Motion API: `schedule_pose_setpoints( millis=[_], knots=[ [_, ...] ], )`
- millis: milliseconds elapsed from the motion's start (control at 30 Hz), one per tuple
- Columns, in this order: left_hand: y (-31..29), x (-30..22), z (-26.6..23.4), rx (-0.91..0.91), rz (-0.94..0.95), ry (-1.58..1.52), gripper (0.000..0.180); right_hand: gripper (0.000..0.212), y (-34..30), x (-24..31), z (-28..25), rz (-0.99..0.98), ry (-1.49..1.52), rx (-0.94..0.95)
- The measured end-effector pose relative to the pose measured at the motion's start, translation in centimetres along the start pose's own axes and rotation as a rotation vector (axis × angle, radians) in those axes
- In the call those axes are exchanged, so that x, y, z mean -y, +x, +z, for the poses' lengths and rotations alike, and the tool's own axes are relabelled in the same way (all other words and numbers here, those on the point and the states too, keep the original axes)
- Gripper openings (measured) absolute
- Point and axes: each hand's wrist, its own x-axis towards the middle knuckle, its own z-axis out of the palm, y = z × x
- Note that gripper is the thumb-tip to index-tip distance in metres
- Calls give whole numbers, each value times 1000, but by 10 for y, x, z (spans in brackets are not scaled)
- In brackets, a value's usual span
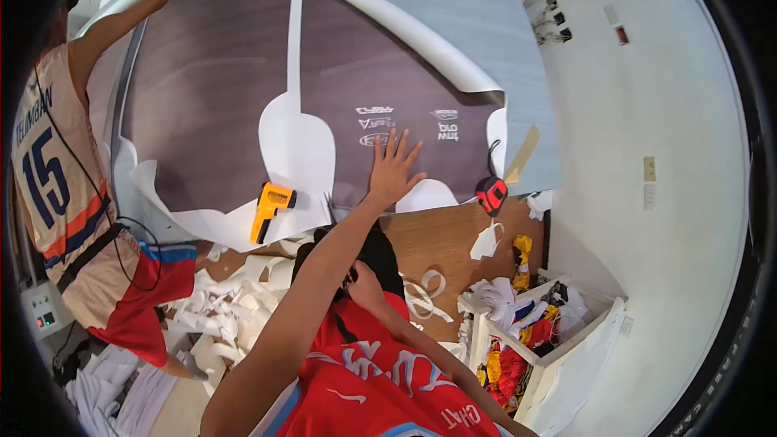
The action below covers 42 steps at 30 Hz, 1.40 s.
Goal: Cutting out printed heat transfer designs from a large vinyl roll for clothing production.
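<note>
Stretching ahead of both hands, a pale blue table (526, 105) bears two dark panels (364, 57) with white edges. The left hand (394, 171) lies flat on the one to the right, fingers spread. Nearer the body, the right hand (367, 286) curls by something dark (350, 277); whether it grips this, I cannot tell. Beside the left hand lie a yellow gun-shaped tool (265, 212), leftward, and a red tape measure (491, 194), rightward.

White crate (560, 362) near pale wall (696, 129)

The left arm (301, 307) reaches forward, left grip (393, 177) splayed palm-down; the right grip (367, 286) is curled.
</note>
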Motion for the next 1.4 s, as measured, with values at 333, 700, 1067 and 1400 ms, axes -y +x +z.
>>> schedule_pose_setpoints(
  millis=[333,700,1067,1400],
  knots=[
    [-28,14,-71,-203,-210,-553,53,17,16,-6,32,-25,242,8],
    [-163,69,-102,-122,-492,-428,41,42,32,19,45,-47,231,-137],
    [-168,74,-95,-137,-492,-472,44,44,29,14,49,-47,280,-87],
    [-170,80,-94,-105,-441,-405,55,53,41,22,42,49,291,-140]
  ],
)
